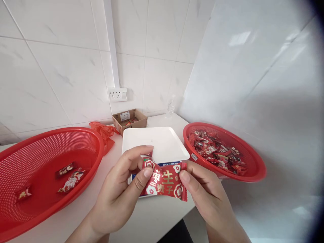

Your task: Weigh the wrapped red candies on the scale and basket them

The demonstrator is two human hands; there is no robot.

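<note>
Between my two hands is a red snack packet (165, 182) with gold characters and white flowers, its printed face toward me. My left hand (126, 184) pinches the packet's left side between thumb and fingers. A bit of another red wrapper shows behind those left fingers; whether it is a separate packet I cannot tell. My right hand (205, 190) grips the right end by its crimped edge. Behind the packet stands a scale with a white tray (152, 138) and a blue front panel, partly hidden by my hands.
On the left, a large red basket (98, 148) holds several wrapped packets. To the right, another red basket (258, 168) contains many red packets (215, 148). A cardboard box (141, 121), a red plastic bag (105, 133) and a clear plastic item (170, 107) are near the wall.
</note>
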